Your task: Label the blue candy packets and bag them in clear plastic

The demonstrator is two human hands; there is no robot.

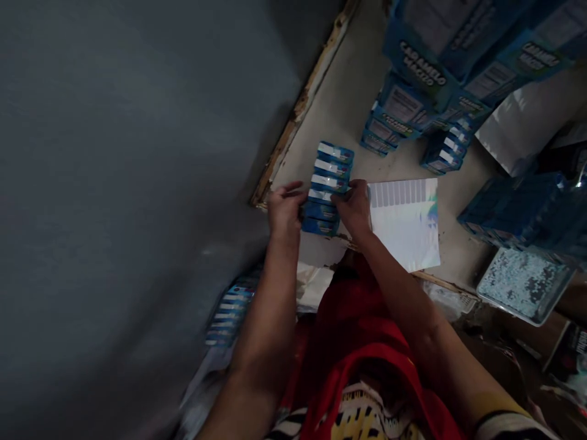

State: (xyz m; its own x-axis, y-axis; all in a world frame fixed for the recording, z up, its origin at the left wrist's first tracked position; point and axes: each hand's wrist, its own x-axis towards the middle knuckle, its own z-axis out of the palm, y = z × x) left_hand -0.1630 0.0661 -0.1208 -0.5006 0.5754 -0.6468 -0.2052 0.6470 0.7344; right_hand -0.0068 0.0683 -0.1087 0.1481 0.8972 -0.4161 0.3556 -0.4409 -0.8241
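Observation:
A row of small blue boxes (pixel 334 169) lies on the worktop in front of me. Several of them carry a white sticker across the top, while the two nearest me show plain blue. At the right end of the fourth sticker (pixel 320 195), my right hand (pixel 353 208) has its thumb and fingers closed on the strip. My left hand (pixel 285 208) is at the row's left side, its fingers stretched toward the boxes and apart. Just right of my right hand lies a shiny sticker sheet (pixel 403 229) with a band of grey strips along its far edge.
Stacked blue cartons (pixel 422 67) stand at the far right, with a smaller stickered group (pixel 447 150) before them. A clear tray (pixel 523 284) of pale blue bits sits at right. A grey wall (pixel 137 153) borders the worktop's chipped left edge. More stickered boxes (pixel 229 315) lie low left.

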